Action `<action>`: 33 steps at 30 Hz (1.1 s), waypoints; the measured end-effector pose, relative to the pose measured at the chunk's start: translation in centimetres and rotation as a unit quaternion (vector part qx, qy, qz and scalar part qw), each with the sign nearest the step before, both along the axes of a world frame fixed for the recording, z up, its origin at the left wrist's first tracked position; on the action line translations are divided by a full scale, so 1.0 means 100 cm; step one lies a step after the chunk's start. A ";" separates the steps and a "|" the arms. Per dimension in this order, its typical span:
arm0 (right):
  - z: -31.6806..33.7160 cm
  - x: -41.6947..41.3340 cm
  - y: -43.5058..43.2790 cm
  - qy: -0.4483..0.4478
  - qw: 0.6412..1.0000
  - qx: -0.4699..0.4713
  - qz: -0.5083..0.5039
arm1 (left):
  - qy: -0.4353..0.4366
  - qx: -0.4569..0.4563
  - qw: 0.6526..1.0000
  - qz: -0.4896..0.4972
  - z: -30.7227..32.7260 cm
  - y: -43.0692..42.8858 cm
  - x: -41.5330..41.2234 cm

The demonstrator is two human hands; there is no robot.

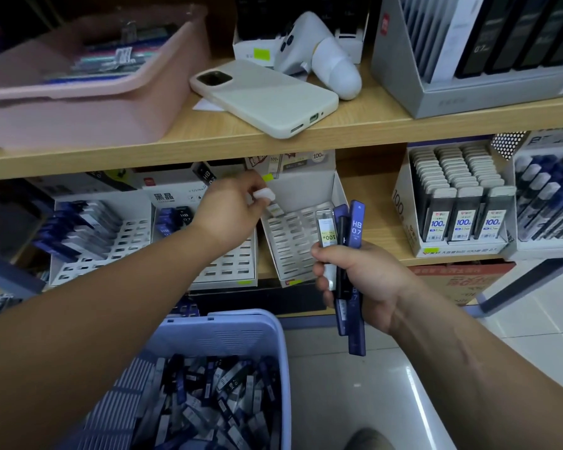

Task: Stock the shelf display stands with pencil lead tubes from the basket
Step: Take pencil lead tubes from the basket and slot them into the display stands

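left hand (231, 209): reaches under the upper shelf, fingers pinch a small white cap (264, 194). What's below the cap is hidden, can't tell.
right hand (361, 277): fist closed round a bundle of tubes (345, 241), held upright in front of the stand. Blue HB 0.7 ones plus one clear tube with a "100" label.
slotted stand (293, 245): white, tilted back, nearly all slots bare. One small tube top shows at its back left, just beside my left fingers.
middle stand (228, 264): partly filled at the back, my left wrist in front of it.
left stand (111, 241): blue tubes along its left side.
full stand (462, 206): on the right, packed rows of grey-capped tubes.
basket (273, 336): lavender, on the floor below my arms, loose heap of lead tubes (208, 401) inside.
upper shelf (338, 131): phone (264, 95) face down, pink bin (78, 102) to its left.
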State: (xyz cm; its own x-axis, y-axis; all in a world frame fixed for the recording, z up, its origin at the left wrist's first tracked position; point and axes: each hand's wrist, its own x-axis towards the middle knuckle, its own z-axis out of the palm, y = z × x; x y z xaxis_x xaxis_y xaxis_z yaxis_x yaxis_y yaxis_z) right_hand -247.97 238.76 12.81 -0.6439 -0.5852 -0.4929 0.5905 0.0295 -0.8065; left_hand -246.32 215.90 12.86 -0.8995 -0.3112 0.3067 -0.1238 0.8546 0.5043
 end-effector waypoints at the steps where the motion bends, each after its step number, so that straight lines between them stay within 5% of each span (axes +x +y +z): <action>1: 0.000 0.000 0.000 -0.001 1.000 -0.001 -0.001 | 0.004 -0.008 1.000 0.011 0.000 -0.001 -0.002; 15: 0.000 -0.002 0.002 -0.003 1.000 -0.010 0.000 | -0.008 -0.060 0.998 0.000 -0.004 0.000 -0.012; 21: 0.001 -0.002 0.001 -0.008 1.000 -0.016 -0.001 | 0.026 -0.209 0.977 -0.038 -0.009 -0.003 -0.018; 26: 0.004 -0.001 0.001 -0.015 0.999 -0.030 0.011 | -0.043 -0.297 0.954 -0.020 -0.014 -0.003 -0.015; 33: 0.007 0.001 0.002 -0.010 0.999 -0.031 0.023 | -0.076 -0.263 0.962 -0.009 0.001 0.016 -0.004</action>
State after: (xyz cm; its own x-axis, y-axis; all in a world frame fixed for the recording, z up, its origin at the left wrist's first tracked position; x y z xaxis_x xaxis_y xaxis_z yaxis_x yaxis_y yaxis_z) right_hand -247.90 238.92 13.50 -0.6067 -0.6434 -0.4669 0.6056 0.0065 -0.7957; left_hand -246.74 217.49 12.91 -0.9499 -0.1331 0.2828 -0.1450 0.9892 -0.0214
